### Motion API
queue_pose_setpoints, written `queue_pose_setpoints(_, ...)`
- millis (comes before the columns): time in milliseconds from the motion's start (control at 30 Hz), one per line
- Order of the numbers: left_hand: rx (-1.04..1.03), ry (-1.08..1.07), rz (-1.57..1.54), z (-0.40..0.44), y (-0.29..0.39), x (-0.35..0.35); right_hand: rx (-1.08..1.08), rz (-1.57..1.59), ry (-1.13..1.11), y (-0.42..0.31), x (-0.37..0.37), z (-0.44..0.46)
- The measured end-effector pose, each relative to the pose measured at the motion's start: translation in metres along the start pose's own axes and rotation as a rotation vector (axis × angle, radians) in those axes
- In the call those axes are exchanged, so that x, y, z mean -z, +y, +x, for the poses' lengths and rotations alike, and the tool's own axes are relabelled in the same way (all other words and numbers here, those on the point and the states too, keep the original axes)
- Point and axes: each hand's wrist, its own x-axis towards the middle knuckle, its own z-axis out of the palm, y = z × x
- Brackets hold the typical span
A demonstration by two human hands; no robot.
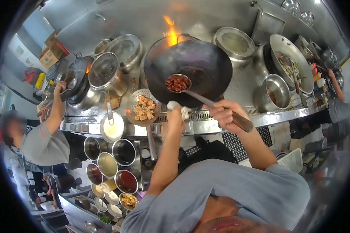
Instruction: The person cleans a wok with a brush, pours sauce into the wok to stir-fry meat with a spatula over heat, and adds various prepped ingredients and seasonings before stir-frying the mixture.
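Note:
A large dark wok (212, 64) sits tilted over the burner in front of me, with flames behind its far rim. My left hand (176, 117) is closed around a white cloth (184, 113) at the near rim of the wok; the wok's grip there is hidden. In my right hand (230, 115) is the wooden handle of a ladle (200, 98). Its bowl hangs inside the wok, filled with dark red, glossy paste or sauce (177, 82). Left of the wok rests a perforated skimmer (150, 141) holding browned food pieces (144, 108).
Lidded pots (237, 40) flank the wok. A steel pot (278, 93) and wide pan (305, 77) stand right. Several sauce containers (127, 181) are at lower left, below a pot of white liquid (113, 128). Another person (46, 143) cooks at left; another's arm (335, 85) shows right.

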Motion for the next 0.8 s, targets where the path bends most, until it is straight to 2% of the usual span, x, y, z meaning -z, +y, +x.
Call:
queue_pose_setpoints(67, -0.045, 0.001, -0.044, 0.021, -0.01, -0.012, 0.041, -0.039, 0.044, -0.005, 0.004, 0.008)
queue_pose_setpoints(167, 0.061, -0.103, -0.082, 0.058, -0.005, -0.005, 0.062, -0.127, 0.04, -0.028, 0.011, 0.018)
queue_pose_setpoints(200, 0.093, -0.03, -0.142, 0.055, 0.002, -0.004, 0.073, -0.156, 0.008, -0.039, 0.013, 0.017)
queue_pose_setpoints(233, 0.08, -0.129, -0.204, 0.053, 0.004, 0.005, 0.085, -0.182, -0.022, -0.049, 0.016, 0.015)
queue_pose_setpoints(367, 0.19, -0.261, 0.09, 0.01, -0.052, 0.092, 0.069, -0.246, -0.056, -0.097, 0.022, -0.009)
queue_pose_setpoints(400, 0.229, -0.173, 0.093, -0.025, -0.065, 0.089, 0.06, -0.331, -0.053, -0.112, 0.029, -0.013)
queue_pose_setpoints(467, 0.336, -0.231, 0.371, -0.025, -0.155, 0.126, 0.093, -0.43, 0.022, -0.127, 0.026, -0.027)
queue_pose_setpoints(500, 0.258, -0.205, 0.984, -0.038, -0.173, 0.105, 0.137, -0.521, 0.084, -0.132, 0.022, -0.03)
queue_pose_setpoints(533, -0.031, -0.24, 1.273, -0.032, -0.228, 0.116, 0.154, -0.545, 0.119, -0.138, 0.021, -0.031)
queue_pose_setpoints(567, -0.052, -0.262, 1.311, -0.016, -0.279, 0.118, 0.144, -0.562, 0.119, -0.141, 0.021, -0.03)
queue_pose_setpoints(600, -0.288, -0.23, 1.405, -0.003, -0.332, 0.118, 0.151, -0.585, 0.138, -0.144, 0.02, -0.031)
queue_pose_setpoints(633, 0.071, -0.318, 1.454, -0.005, -0.315, 0.075, 0.158, -0.618, 0.165, -0.149, 0.019, -0.033)
queue_pose_setpoints(700, 0.027, -0.377, 1.591, 0.022, -0.358, 0.048, 0.095, -0.672, 0.167, -0.154, 0.018, -0.035)
queue_pose_setpoints(733, 0.014, -0.361, 1.534, 0.036, -0.37, 0.037, 0.085, -0.734, 0.165, -0.147, 0.012, -0.037)
queue_pose_setpoints(800, 0.23, -0.602, 1.681, 0.041, -0.341, 0.012, 0.012, -0.82, 0.172, -0.136, 0.004, -0.04)
